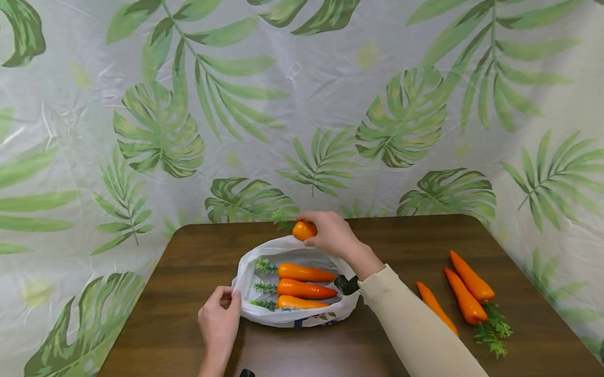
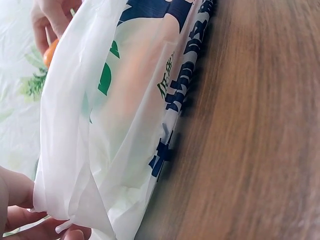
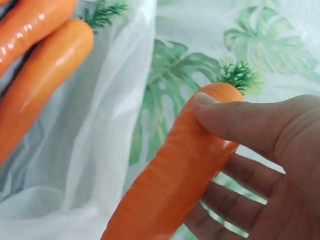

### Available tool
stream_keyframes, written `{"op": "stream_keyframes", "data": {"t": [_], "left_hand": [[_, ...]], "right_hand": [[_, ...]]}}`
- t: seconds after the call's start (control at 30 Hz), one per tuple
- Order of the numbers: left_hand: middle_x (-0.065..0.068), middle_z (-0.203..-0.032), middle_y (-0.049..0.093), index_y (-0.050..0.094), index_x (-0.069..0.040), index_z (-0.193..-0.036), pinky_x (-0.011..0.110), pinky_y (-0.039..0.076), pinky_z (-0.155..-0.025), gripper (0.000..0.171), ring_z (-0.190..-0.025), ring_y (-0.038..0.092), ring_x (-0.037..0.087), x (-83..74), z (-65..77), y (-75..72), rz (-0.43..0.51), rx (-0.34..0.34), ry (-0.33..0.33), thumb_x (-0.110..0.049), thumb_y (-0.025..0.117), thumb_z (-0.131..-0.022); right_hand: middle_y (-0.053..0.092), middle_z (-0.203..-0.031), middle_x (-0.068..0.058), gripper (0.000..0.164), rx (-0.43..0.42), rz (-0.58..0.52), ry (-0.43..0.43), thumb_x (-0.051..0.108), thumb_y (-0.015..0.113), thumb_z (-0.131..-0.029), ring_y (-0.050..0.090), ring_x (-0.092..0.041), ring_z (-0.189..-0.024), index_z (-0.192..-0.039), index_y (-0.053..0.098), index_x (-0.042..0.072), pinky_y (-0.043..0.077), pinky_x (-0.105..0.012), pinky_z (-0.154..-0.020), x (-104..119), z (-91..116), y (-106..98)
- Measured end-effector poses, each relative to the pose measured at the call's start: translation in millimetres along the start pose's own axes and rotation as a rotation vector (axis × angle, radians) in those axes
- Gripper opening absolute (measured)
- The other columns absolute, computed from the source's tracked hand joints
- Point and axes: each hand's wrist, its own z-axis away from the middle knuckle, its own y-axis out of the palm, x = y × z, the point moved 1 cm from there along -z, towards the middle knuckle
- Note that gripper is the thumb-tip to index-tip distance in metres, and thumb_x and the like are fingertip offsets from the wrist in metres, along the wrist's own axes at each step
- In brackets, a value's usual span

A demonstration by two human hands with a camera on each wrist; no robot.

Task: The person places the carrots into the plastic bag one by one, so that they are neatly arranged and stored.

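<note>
A white plastic bag (image 1: 245, 274) lies with its mouth wide on the table, and several carrots (image 1: 307, 288) with green tops rest inside it. At the bag's left rim my left hand (image 1: 219, 318) pinches the plastic between thumb and fingers; the left wrist view shows this grip on the bag (image 2: 70, 150) up close. My right hand (image 1: 332, 235) holds another carrot (image 1: 304, 230) over the bag's far rim, its leafy top toward the left. In the right wrist view, thumb and fingers wrap the thick end of this carrot (image 3: 175, 165).
On the right of the brown wooden table (image 1: 156, 333), three more carrots (image 1: 464, 297) lie loose, one partly hidden by the right sleeve (image 1: 417, 325). Behind the table hangs a leaf-patterned sheet (image 1: 323, 96).
</note>
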Motion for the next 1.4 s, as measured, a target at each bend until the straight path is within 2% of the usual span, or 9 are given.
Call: {"op": "stream_keyframes", "data": {"t": [0.23,0.83,1.03,1.2,1.4], "left_hand": [[0.0,-0.079,0.072,0.074,-0.013,-0.085,0.041,0.049,-0.069,0.005,-0.073,0.069,0.017,-2.7,-0.7,-0.1,0.002,0.004,-0.012,-0.016,0.075,-0.089],[-0.001,-0.079,0.072,0.074,-0.012,-0.087,0.039,0.048,-0.068,0.004,-0.072,0.068,0.016,-3.5,0.0,-1.6,0.007,-0.014,-0.017,-0.014,0.075,-0.088],[-0.001,-0.079,0.072,0.073,-0.011,-0.086,0.039,0.048,-0.068,0.005,-0.072,0.068,0.016,-5.7,0.4,-2.5,0.009,-0.02,-0.006,-0.015,0.076,-0.088],[-0.002,-0.077,0.072,0.073,-0.014,-0.085,0.039,0.048,-0.067,0.004,-0.07,0.068,0.015,-6.2,1.0,-2.7,0.011,-0.028,0.0,-0.013,0.077,-0.087],[-0.001,-0.078,0.072,0.073,-0.012,-0.087,0.038,0.048,-0.066,0.004,-0.07,0.067,0.015,-6.0,1.9,-2.5,0.016,-0.026,-0.002,-0.014,0.076,-0.088]], "right_hand": [[0.067,-0.12,0.0,0.057,0.047,0.005,-0.049,0.014,0.085,-0.081,0.062,-0.019,-0.098,-0.134,0.064,0.022,0.051,-0.038,-0.081,-2.1,-11.0,19.4],[0.067,-0.118,-0.001,0.055,0.202,0.059,-0.057,0.016,0.083,-0.083,0.059,-0.016,-0.093,-0.135,0.064,0.019,0.049,-0.033,-0.08,-15.8,-24.9,57.0],[0.066,-0.122,-0.002,0.056,0.239,0.081,-0.045,0.016,0.083,-0.083,0.06,-0.019,-0.102,-0.135,0.063,0.018,0.049,-0.037,-0.089,-19.9,-25.8,65.4],[0.066,-0.124,-0.002,0.056,0.261,0.15,-0.039,0.014,0.082,-0.084,0.059,-0.022,-0.108,-0.136,0.063,0.02,0.047,-0.04,-0.095,-21.8,-25.8,70.1],[0.065,-0.125,-0.001,0.052,0.274,0.192,-0.054,0.005,0.072,-0.087,0.059,-0.022,-0.109,-0.136,0.063,0.022,0.046,-0.039,-0.095,-21.8,-24.6,74.6]]}}
